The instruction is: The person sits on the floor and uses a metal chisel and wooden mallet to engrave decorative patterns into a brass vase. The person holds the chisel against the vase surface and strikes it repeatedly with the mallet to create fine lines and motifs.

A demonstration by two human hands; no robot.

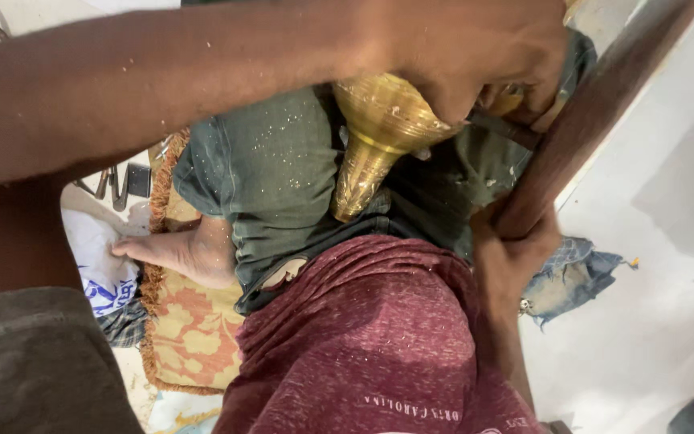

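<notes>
Looking down at a seated person's lap, legs crossed on a patterned mat (190, 329) w/ a fringe edge. Left hand (475, 60) comes across the top and is clamped down over the wide end of a brass cone-shaped piece (375, 137), which lies tilted on the green trousers w/ its narrow end pointing toward the maroon shirt. Right hand (512, 257) is wrapped tight around a dark wooden stick (596, 112) that slants up to the top right. A thin dark tool (504, 128) pokes out just under the left hand, can't tell what grips it. Some metal tools (118, 185) lie left on the floor, a crumpled blue cloth (572, 277) right of the knee
</notes>
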